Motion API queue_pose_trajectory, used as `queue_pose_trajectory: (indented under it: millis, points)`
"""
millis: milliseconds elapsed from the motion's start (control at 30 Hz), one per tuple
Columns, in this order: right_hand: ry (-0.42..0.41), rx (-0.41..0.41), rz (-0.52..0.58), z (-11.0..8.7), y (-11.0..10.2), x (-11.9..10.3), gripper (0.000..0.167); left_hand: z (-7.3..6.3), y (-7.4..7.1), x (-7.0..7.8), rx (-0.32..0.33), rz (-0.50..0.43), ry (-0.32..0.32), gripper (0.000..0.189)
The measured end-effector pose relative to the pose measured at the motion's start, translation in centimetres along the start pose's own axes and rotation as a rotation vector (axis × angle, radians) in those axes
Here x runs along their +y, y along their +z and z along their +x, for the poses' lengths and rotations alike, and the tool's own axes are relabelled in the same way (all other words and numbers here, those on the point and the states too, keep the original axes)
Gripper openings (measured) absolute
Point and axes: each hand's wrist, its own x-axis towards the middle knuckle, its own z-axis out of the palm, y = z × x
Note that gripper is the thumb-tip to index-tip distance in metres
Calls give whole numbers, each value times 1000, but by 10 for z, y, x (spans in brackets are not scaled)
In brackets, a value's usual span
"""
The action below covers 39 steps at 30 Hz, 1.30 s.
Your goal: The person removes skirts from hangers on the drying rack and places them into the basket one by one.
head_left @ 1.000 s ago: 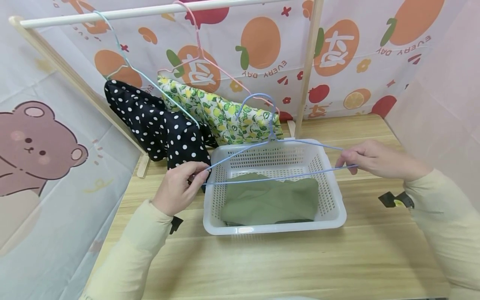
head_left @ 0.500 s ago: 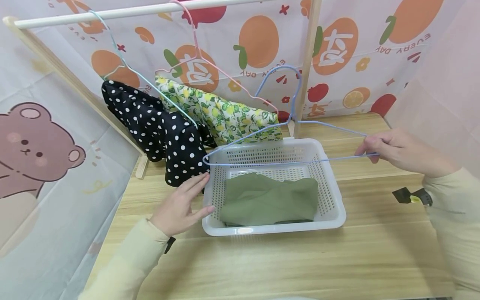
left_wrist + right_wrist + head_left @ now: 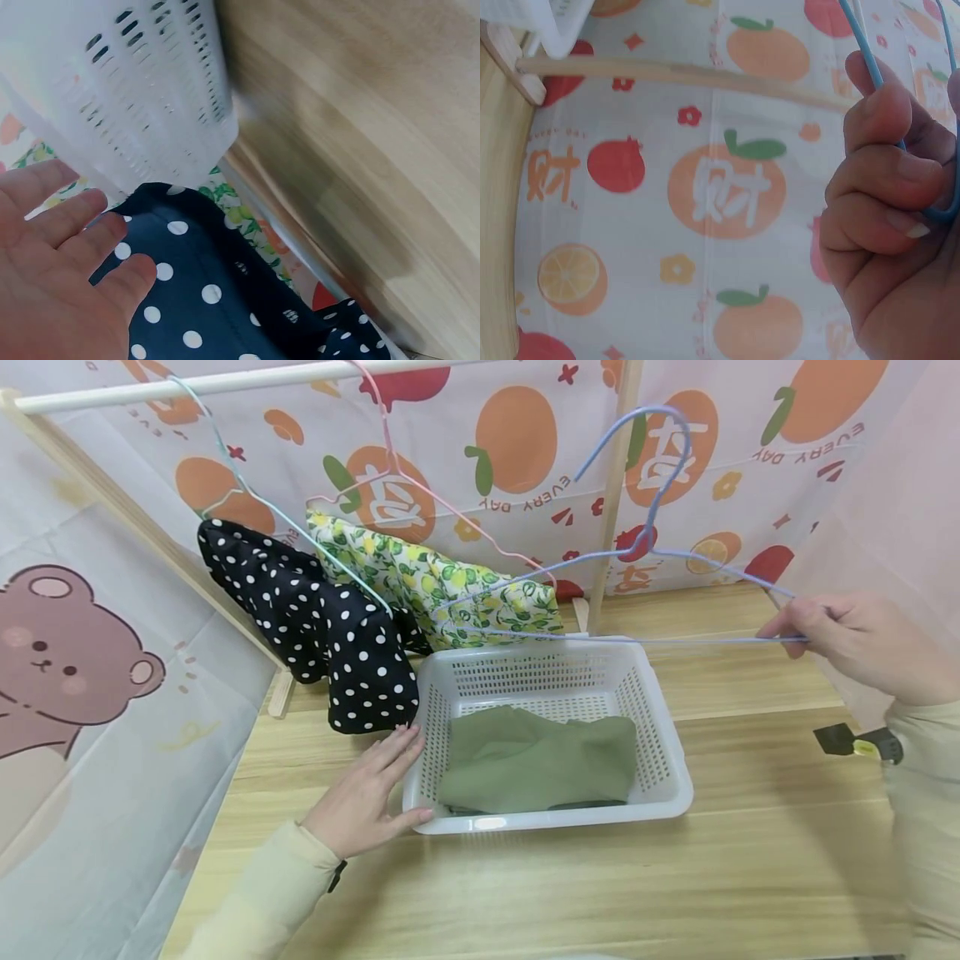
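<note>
A blue wire hanger (image 3: 592, 556) is gripped by its right end in my right hand (image 3: 862, 639), held in the air above the table's back right. Its hook points up and its other end overlaps the lemon-print cloth. In the right wrist view, curled fingers (image 3: 885, 150) wrap the hanger's wire. My left hand (image 3: 367, 793) has its fingers straight, with the fingertips at the left rim of the white plastic basket (image 3: 551, 821). A folded olive-green garment (image 3: 540, 760) lies in the basket. The left wrist view shows the spread left hand (image 3: 67, 255) beside the basket's slotted wall.
Behind the basket stands a wooden rack with a white rail (image 3: 247, 385). On it hang a black polka-dot garment (image 3: 360, 652) on a mint hanger and a lemon-print cloth (image 3: 442, 585) on a pink hanger. A fruit-print curtain (image 3: 517, 443) covers the back.
My left hand has let go of the blue hanger and moved down to the basket's left rim. My right hand has carried the hanger up and to the right.
</note>
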Motion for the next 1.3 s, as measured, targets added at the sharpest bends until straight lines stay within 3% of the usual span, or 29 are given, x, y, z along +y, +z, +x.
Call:
queue_pose_trajectory:
  millis: [267,500,633,800,1033,1300]
  points:
    - [51,139,161,-1,-20,11,39,-2,2,1,-18,20,-9,90]
    - [71,260,267,0,-19,18,38,-2,2,0,-7,18,-2,91]
    - [140,285,179,1,-16,26,37,-2,2,0,-10,10,-6,91]
    - [231,225,-26,11,-9,30,43,-2,3,0,-11,5,-6,91]
    - [164,206,-21,41,12,22,49,-2,4,-1,-4,-1,-9,91]
    - [144,229,-46,78,23,11,58,-2,3,0,1,0,-10,91]
